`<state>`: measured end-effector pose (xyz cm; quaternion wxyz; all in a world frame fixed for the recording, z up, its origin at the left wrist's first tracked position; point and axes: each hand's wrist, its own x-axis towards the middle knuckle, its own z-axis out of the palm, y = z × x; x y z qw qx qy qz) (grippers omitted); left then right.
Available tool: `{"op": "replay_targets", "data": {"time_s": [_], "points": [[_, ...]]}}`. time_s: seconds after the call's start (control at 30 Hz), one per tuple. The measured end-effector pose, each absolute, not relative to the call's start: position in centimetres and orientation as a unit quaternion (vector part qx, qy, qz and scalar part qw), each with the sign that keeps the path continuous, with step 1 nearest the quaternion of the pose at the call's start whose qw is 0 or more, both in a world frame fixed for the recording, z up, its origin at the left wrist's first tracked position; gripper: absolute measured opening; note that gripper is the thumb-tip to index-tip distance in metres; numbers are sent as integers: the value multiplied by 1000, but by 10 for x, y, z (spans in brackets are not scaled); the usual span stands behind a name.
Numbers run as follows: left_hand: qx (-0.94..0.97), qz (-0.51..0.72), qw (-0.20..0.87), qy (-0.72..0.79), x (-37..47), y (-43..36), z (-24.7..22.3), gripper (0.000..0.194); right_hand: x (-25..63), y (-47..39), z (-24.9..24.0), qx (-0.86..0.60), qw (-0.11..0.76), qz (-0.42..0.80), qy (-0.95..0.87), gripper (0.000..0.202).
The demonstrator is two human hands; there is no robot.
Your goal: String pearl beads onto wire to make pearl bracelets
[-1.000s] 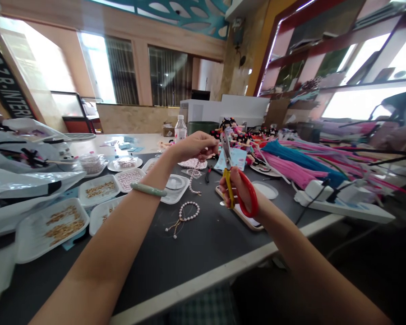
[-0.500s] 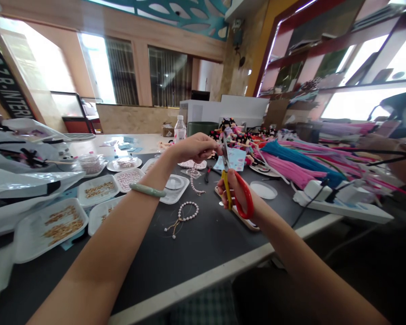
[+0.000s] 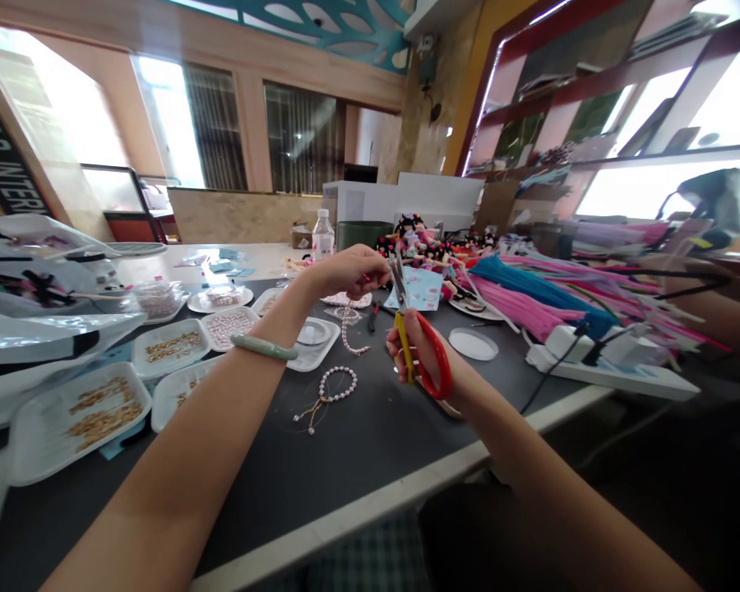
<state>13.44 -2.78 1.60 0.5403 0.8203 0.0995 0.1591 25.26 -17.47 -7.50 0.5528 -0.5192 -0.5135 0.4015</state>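
My left hand (image 3: pixel 365 271) is raised over the table with its fingers pinched together; a strand of pink-white beads (image 3: pixel 349 330) hangs down beneath it. What sits between the fingertips is too small to make out. My right hand (image 3: pixel 412 349) grips scissors (image 3: pixel 430 358) with red and yellow handles. Their blades point up, slightly parted, close to the left fingertips. On the dark table surface (image 3: pixel 370 452) below lies a closed loop of pearl-like beads (image 3: pixel 338 385) with gold chain ends.
White trays with gold pieces (image 3: pixel 106 411) and pink beads (image 3: pixel 229 327) stand at the left. A bottle (image 3: pixel 323 237) is behind my hands. Pink and blue pipe cleaners (image 3: pixel 518 288), a round lid (image 3: pixel 474 344) and a power strip (image 3: pixel 610 370) lie right. Another person's arm shows far right.
The scissor blades look more parted and have tilted left. Both hands sit slightly further left in view, as the whole scene has shifted left too.
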Motion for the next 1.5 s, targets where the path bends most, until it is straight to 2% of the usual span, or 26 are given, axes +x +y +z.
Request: {"op": "replay_targets", "data": {"time_s": [0.43, 0.73, 1.5], "points": [[850, 159, 494, 91, 131, -40, 18, 24, 240, -182, -65, -513, 559, 415, -502, 46], [836, 214, 497, 94, 133, -41, 19, 28, 244, -184, -68, -524, 544, 386, -529, 44], [840, 185, 497, 115, 130, -38, 18, 31, 246, -183, -70, -541, 526, 435, -492, 52]]}}
